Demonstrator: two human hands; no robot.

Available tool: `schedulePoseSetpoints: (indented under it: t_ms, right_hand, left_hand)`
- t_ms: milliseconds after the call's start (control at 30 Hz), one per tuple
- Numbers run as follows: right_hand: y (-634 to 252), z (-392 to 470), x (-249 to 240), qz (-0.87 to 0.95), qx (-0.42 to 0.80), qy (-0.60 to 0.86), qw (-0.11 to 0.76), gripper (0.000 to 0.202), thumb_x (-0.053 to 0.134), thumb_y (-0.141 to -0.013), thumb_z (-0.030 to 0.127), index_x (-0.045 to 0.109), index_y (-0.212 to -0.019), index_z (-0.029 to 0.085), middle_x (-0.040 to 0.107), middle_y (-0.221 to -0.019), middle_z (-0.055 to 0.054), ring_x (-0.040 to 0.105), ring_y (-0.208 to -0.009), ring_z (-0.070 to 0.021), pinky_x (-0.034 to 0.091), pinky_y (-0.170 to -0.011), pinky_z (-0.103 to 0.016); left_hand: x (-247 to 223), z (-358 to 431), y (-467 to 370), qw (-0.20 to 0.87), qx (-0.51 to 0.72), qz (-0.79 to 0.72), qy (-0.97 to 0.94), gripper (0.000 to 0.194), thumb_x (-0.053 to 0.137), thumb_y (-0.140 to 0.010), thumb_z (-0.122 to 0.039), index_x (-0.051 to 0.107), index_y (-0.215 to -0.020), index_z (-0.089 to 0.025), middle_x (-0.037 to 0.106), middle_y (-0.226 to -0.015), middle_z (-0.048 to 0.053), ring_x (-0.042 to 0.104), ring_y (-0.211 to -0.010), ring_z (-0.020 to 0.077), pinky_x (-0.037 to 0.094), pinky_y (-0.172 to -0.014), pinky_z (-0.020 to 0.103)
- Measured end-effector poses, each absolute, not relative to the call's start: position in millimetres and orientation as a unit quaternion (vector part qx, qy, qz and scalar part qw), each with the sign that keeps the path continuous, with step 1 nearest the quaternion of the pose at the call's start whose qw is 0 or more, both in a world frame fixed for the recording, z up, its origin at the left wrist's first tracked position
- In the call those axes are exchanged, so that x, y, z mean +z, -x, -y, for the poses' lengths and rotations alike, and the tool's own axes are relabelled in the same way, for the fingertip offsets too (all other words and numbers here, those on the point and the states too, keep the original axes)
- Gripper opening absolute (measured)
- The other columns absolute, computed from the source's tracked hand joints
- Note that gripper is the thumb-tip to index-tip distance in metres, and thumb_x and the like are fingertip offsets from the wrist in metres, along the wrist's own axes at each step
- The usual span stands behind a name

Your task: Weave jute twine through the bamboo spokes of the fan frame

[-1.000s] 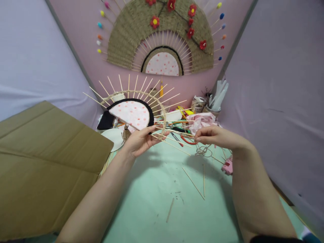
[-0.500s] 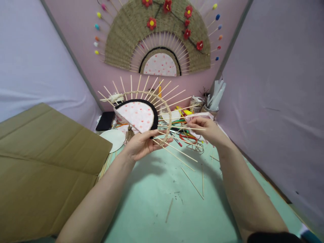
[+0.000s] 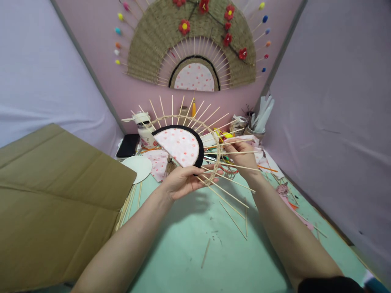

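A: Head view. Stick fan (image 3: 180,144)?
B: Held up over the bench (image 3: 180,248), toward its far edge.
A: Left hand (image 3: 185,183)?
B: Grip closed on the fan's lower right corner.
A: Right hand (image 3: 241,156)?
B: Narrow pinch among right-side sticks; can't tell if on stick or cord.
A: Rest?
B: Cardboard (image 3: 61,203) bench left, phone (image 3: 128,145) near far left corner.

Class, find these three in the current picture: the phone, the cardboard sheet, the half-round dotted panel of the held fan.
Phone (image 3: 127,145): head view, its dark face.
Cardboard sheet (image 3: 61,195): head view, its broad middle.
Dotted panel (image 3: 180,145): head view, its pink-spotted front.
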State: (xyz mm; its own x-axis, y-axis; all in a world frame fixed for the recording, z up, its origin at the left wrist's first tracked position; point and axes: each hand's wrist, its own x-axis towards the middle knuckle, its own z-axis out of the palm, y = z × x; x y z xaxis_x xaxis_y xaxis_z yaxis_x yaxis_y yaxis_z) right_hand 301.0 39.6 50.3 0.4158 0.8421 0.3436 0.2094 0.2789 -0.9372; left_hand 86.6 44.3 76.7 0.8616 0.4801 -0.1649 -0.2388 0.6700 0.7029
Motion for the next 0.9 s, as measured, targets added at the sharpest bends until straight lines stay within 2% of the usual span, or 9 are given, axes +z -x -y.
schedulePoseSetpoints:
  t_ms: [267, 500, 667, 800, 900]
  right_hand:
    - [-304.2, -41.1, 45.4, 0.509, 0.255, 0.534, 0.625, 0.028, 0.066, -0.074, 0.045, 0.064, -0.079, 0.017, 0.06, -0.068, 0.0, 0.05, -0.058, -0.0113, 0.039, -0.054, -0.024]
    - [-303.6, -39.1, 49.8, 0.528, 0.263, 0.53, 0.609, 0.026, 0.066, -0.075, 0.042, 0.065, -0.077, 0.016, 0.059, -0.066, 0.0, 0.048, -0.057, -0.0104, 0.037, -0.053, -0.024]
    - [-313.6, -32.3, 58.8, 0.547, 0.325, 0.566, 0.524, 0.03, 0.066, -0.073, 0.045, 0.066, -0.078, 0.016, 0.055, -0.059, 0.002, 0.041, -0.05, -0.0085, 0.03, -0.047, -0.023]
    - [-326.0, -18.7, 73.6, 0.564, 0.348, 0.595, 0.455, 0.039, 0.07, -0.067, 0.05, 0.067, -0.085, 0.016, 0.061, -0.067, -0.001, 0.049, -0.058, -0.0118, 0.036, -0.052, -0.025]
    - [-334.7, -6.3, 88.6, 0.596, 0.335, 0.607, 0.406, 0.04, 0.071, -0.066, 0.053, 0.068, -0.082, 0.016, 0.063, -0.074, -0.003, 0.051, -0.063, -0.0125, 0.038, -0.057, -0.026]
  left_hand:
    - [72.5, -52.2, -84.3, 0.894, 0.216, -0.176, -0.35, 0.04, 0.044, -0.071, 0.003, 0.067, -0.104, -0.002, 0.066, -0.118, 0.019, 0.055, -0.12, 0.0265, 0.046, -0.1, 0.037]
    - [66.0, -61.4, -80.5, 0.907, 0.214, -0.144, -0.332, 0.042, 0.042, -0.067, 0.004, 0.067, -0.1, 0.0, 0.066, -0.116, 0.018, 0.06, -0.113, 0.0244, 0.05, -0.093, 0.032]
    - [68.7, -67.4, -75.7, 0.909, 0.224, -0.18, -0.303, 0.042, 0.04, -0.066, 0.003, 0.065, -0.101, 0.002, 0.069, -0.109, 0.019, 0.065, -0.105, 0.0215, 0.052, -0.087, 0.026]
    - [72.2, -74.9, -68.9, 0.898, 0.248, -0.206, -0.299, 0.046, 0.039, -0.066, 0.003, 0.061, -0.107, 0.002, 0.07, -0.107, 0.019, 0.066, -0.102, 0.0204, 0.053, -0.084, 0.025]
    - [73.5, -80.2, -64.7, 0.886, 0.266, -0.237, -0.297, 0.055, 0.04, -0.065, 0.003, 0.057, -0.117, 0.002, 0.07, -0.105, 0.018, 0.066, -0.101, 0.0205, 0.053, -0.084, 0.025]
